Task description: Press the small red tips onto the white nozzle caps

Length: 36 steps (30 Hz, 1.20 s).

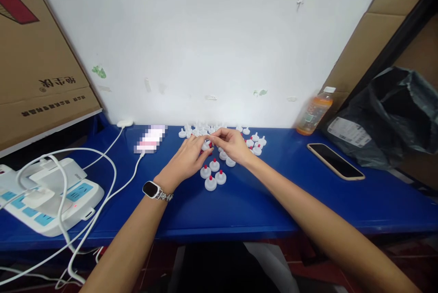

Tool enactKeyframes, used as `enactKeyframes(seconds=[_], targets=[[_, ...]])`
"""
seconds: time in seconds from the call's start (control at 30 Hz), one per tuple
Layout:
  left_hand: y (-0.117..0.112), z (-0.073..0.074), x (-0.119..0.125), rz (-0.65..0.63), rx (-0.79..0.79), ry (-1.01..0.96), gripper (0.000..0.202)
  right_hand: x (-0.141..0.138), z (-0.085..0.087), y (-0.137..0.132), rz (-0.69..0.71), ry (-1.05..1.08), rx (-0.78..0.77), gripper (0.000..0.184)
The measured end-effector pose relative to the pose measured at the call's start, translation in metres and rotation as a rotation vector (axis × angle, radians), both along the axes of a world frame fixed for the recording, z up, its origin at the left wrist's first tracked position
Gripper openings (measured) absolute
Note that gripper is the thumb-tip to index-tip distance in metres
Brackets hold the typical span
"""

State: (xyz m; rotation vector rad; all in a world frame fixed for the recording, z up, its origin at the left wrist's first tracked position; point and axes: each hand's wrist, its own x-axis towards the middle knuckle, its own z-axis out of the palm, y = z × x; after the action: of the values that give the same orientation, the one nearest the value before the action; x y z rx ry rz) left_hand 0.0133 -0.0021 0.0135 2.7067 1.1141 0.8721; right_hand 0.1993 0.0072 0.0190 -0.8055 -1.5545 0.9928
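Note:
My left hand (189, 156) and my right hand (233, 145) meet fingertip to fingertip over a group of white nozzle caps. The right thumb and index finger are pinched together; what they hold is too small to make out. My left fingers curl toward that pinch, the thumb lower down, and red bits (207, 146) show between them; its grip is partly hidden. Nearer me stand several white caps with red tips, one of them a front cap (211, 183). Behind the hands lie plain white caps (182, 133), and to the right more caps (257, 149), some red-tipped.
On the blue table (239, 211) a phone (335, 160) and an orange drink bottle (314, 111) lie right, beside a dark plastic bag (383, 110). At left are a power strip (58, 201) with looping white cables and a pixelated object (150, 139). A white wall (212, 46) rises behind.

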Motion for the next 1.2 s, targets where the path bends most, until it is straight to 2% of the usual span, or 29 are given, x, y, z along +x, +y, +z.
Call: enactKeyframes(seconds=[0.13, 0.23, 0.37, 0.43, 0.53, 0.7, 0.97, 1.07, 1.2], targets=[[0.000, -0.001, 0.003, -0.054, 0.009, -0.048, 0.038, 0.001, 0.005, 0.000, 0.015, -0.046, 0.035, 0.034], [0.003, -0.002, 0.003, -0.022, 0.000, -0.061, 0.044, 0.004, 0.008, -0.001, -0.010, -0.131, 0.098, 0.026], [0.010, 0.000, -0.008, 0.097, -0.005, -0.134, 0.058, 0.013, 0.005, 0.003, -0.234, -0.373, 0.191, 0.014], [0.015, 0.003, -0.016, 0.149, 0.008, -0.162, 0.046, 0.017, 0.001, 0.008, -0.304, -0.507, 0.194, 0.009], [0.018, 0.007, -0.025, 0.199, 0.019, -0.139, 0.035, 0.020, -0.007, 0.016, -0.318, -0.667, 0.192, 0.005], [0.016, 0.007, -0.024, 0.201, -0.011, -0.092, 0.031, 0.021, -0.011, 0.024, -0.311, -0.850, 0.234, 0.008], [0.020, 0.001, -0.022, 0.197, -0.020, -0.066, 0.030, 0.021, 0.003, 0.027, -0.263, -0.995, 0.246, 0.010], [0.021, 0.000, -0.022, 0.207, -0.009, -0.056, 0.031, 0.015, 0.010, 0.039, -0.319, -0.990, 0.251, 0.015], [0.021, 0.000, -0.024, 0.218, 0.001, -0.059, 0.030, 0.003, 0.012, 0.070, -0.372, -1.041, 0.213, 0.021]])
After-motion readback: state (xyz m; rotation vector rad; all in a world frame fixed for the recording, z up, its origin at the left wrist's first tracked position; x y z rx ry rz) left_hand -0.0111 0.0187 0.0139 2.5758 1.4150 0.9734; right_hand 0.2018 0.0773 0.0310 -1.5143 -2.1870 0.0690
